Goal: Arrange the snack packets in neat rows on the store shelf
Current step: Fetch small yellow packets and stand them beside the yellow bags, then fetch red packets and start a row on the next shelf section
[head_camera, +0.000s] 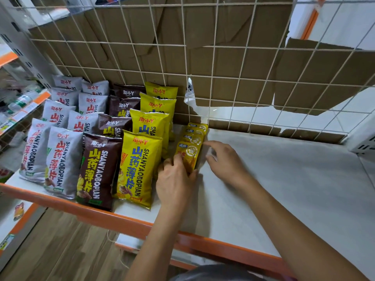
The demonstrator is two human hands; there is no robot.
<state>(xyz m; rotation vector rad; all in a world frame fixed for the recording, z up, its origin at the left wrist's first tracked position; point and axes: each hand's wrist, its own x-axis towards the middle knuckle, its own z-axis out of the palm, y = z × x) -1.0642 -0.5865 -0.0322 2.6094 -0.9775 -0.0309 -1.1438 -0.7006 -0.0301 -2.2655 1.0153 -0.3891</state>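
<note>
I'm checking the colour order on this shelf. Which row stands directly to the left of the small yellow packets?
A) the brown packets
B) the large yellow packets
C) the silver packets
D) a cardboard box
B: the row of large yellow packets stands right beside the small yellow packets, and the brown packets are one row further left.

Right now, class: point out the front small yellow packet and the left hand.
front small yellow packet [189, 153]: head view, on its round window.
left hand [174, 179]: head view, on the back of the hand.
</note>
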